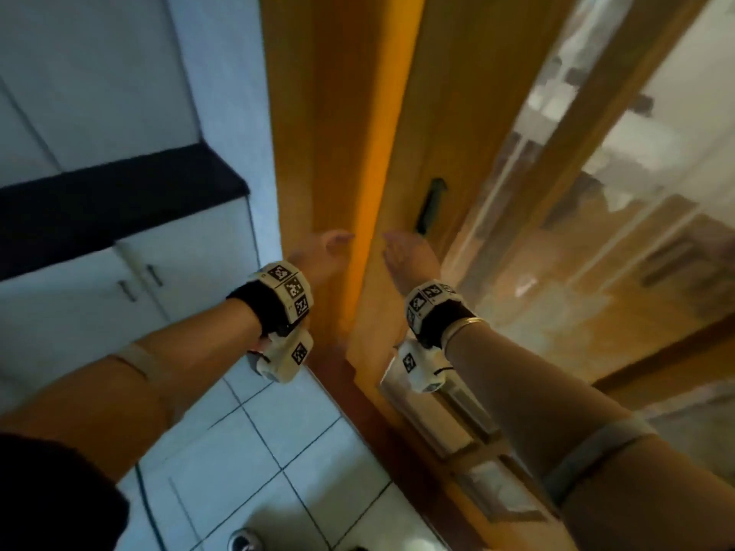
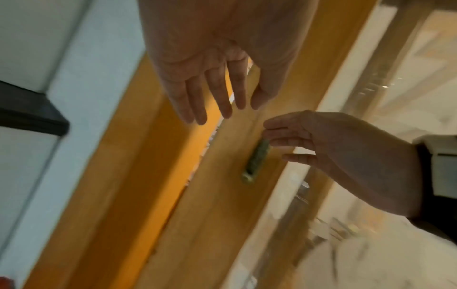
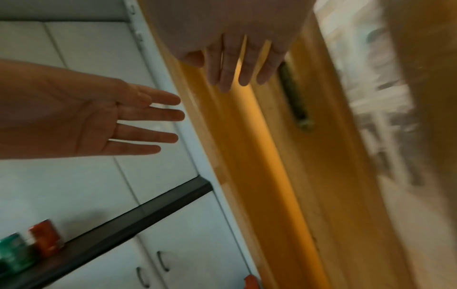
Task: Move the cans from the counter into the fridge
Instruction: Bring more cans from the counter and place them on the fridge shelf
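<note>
Two cans, one red (image 3: 45,239) and one green (image 3: 14,252), stand blurred on the dark counter (image 3: 138,221) at the lower left of the right wrist view. No fridge shows in any view. My left hand (image 1: 326,248) and right hand (image 1: 405,248) reach forward side by side in front of a wooden door, both with fingers straight and nothing in them. The left hand (image 2: 235,105) is before the orange door frame (image 2: 138,156). The right hand (image 2: 284,136) hovers close to the door's dark recessed handle (image 2: 257,160), apart from it.
A wooden sliding door with a glass pane (image 1: 596,232) fills the right side. White cabinets with small handles (image 1: 139,280) sit under the dark counter (image 1: 119,192) on the left. White floor tiles (image 1: 278,451) lie below my arms.
</note>
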The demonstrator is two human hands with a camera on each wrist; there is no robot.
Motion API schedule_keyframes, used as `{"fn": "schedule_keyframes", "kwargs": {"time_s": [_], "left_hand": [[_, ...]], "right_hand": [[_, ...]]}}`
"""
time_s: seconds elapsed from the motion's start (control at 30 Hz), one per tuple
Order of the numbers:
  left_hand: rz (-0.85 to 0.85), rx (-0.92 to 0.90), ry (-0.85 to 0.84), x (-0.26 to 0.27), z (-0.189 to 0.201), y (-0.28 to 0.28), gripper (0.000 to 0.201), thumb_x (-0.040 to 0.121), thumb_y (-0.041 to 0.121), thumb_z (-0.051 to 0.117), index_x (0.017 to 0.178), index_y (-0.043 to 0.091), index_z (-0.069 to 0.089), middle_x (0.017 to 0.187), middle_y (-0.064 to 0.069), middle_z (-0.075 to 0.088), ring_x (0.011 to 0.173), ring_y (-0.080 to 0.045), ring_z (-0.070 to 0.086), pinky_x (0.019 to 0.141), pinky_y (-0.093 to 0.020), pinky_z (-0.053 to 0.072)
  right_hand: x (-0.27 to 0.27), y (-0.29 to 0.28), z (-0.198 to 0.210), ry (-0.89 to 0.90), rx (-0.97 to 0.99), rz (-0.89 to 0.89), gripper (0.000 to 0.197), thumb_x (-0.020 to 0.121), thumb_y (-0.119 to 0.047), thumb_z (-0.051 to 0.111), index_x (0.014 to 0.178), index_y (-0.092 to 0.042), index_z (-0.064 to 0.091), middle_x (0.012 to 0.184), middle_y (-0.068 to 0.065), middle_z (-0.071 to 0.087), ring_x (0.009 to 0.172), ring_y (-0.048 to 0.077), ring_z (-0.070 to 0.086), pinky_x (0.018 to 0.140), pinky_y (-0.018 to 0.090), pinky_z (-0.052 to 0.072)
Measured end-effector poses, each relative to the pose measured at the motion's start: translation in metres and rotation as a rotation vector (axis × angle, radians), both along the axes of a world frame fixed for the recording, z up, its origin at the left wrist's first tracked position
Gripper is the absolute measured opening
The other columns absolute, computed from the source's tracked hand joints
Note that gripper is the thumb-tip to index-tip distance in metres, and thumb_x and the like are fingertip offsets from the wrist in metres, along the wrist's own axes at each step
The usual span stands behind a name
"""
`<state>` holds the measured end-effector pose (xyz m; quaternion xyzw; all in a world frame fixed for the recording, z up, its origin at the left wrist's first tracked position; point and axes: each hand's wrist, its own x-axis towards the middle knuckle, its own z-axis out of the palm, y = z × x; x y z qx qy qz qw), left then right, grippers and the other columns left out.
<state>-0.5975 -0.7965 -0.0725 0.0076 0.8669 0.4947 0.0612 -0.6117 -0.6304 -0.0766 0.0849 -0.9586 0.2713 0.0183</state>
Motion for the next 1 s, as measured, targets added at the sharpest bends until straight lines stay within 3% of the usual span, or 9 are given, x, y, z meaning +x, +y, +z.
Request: {"fn": "schedule_keyframes", "kwargs": {"time_s": [0.1, 0.2, 0.3, 0.43, 0.53, 0.77, 0.9, 1.0], "left_hand": [[0.130, -0.013, 0.044, 0.002, 0.000, -0.078, 0.037, 0.089, 0.015, 0.057, 0.126, 0.015, 0.056, 0.128, -0.004, 0.058, 0.119, -0.022, 0.055, 0.102, -0.032, 0.043], [0.240, -0.019, 0.051, 0.010, -0.005, -0.155, 0.034, 0.088, 0.013, 0.058, 0.121, 0.018, 0.058, 0.129, -0.001, 0.058, 0.118, -0.022, 0.055, 0.103, -0.030, 0.043], [0.332, -0.066, 0.066, 0.022, -0.005, -0.228, 0.036, 0.089, 0.013, 0.057, 0.124, 0.016, 0.056, 0.130, -0.001, 0.057, 0.118, -0.020, 0.054, 0.096, -0.022, 0.041], [0.466, -0.113, 0.049, 0.047, -0.002, -0.315, 0.038, 0.089, 0.014, 0.056, 0.127, 0.019, 0.054, 0.130, 0.001, 0.056, 0.120, -0.017, 0.053, 0.097, -0.027, 0.042], [0.566, -0.087, 0.040, 0.068, -0.005, -0.372, 0.039, 0.088, 0.013, 0.057, 0.127, 0.020, 0.054, 0.131, 0.001, 0.056, 0.122, -0.017, 0.052, 0.104, -0.028, 0.039], [0.802, -0.052, 0.007, 0.113, -0.022, -0.489, 0.039, 0.089, 0.015, 0.057, 0.128, 0.021, 0.054, 0.132, 0.002, 0.056, 0.121, -0.017, 0.052, 0.094, -0.021, 0.038], [0.914, -0.049, -0.002, 0.125, -0.032, -0.556, 0.038, 0.088, 0.013, 0.057, 0.125, 0.020, 0.056, 0.130, 0.001, 0.058, 0.120, -0.018, 0.054, 0.099, -0.026, 0.041], [0.973, -0.069, 0.004, 0.122, -0.035, -0.606, 0.037, 0.087, 0.011, 0.058, 0.124, 0.018, 0.057, 0.127, -0.001, 0.060, 0.118, -0.021, 0.056, 0.100, -0.028, 0.043]], "right_hand": [[-0.009, -0.073, 0.007, 0.005, -0.057, 0.109, 0.034, 0.096, -0.025, 0.042, 0.127, -0.016, 0.052, 0.131, 0.008, 0.053, 0.119, 0.025, 0.049, 0.100, 0.040, 0.042], [-0.013, -0.151, 0.009, 0.029, -0.090, 0.178, 0.031, 0.096, -0.023, 0.043, 0.122, -0.013, 0.055, 0.121, 0.010, 0.059, 0.108, 0.027, 0.056, 0.091, 0.033, 0.045], [-0.019, -0.228, 0.007, 0.029, -0.138, 0.247, 0.032, 0.094, -0.023, 0.045, 0.125, -0.017, 0.054, 0.129, 0.004, 0.057, 0.119, 0.022, 0.052, 0.099, 0.031, 0.041], [-0.017, -0.321, 0.002, 0.007, -0.197, 0.363, 0.030, 0.093, -0.022, 0.047, 0.121, -0.018, 0.056, 0.127, 0.002, 0.058, 0.122, 0.020, 0.049, 0.101, 0.029, 0.038], [-0.013, -0.388, -0.002, 0.023, -0.206, 0.485, 0.028, 0.092, -0.021, 0.048, 0.119, -0.018, 0.058, 0.122, 0.001, 0.060, 0.119, 0.018, 0.049, 0.098, 0.026, 0.038], [-0.001, -0.540, -0.019, 0.049, -0.192, 0.717, 0.029, 0.091, -0.019, 0.049, 0.118, -0.015, 0.060, 0.118, 0.002, 0.063, 0.115, 0.019, 0.051, 0.095, 0.026, 0.038], [-0.002, -0.619, -0.033, 0.069, -0.192, 0.820, 0.029, 0.091, -0.018, 0.050, 0.118, -0.014, 0.060, 0.116, 0.003, 0.064, 0.113, 0.019, 0.052, 0.091, 0.022, 0.037], [-0.012, -0.674, -0.038, 0.076, -0.202, 0.862, 0.028, 0.090, -0.018, 0.051, 0.116, -0.012, 0.061, 0.114, 0.004, 0.065, 0.112, 0.021, 0.053, 0.092, 0.024, 0.038]]}}
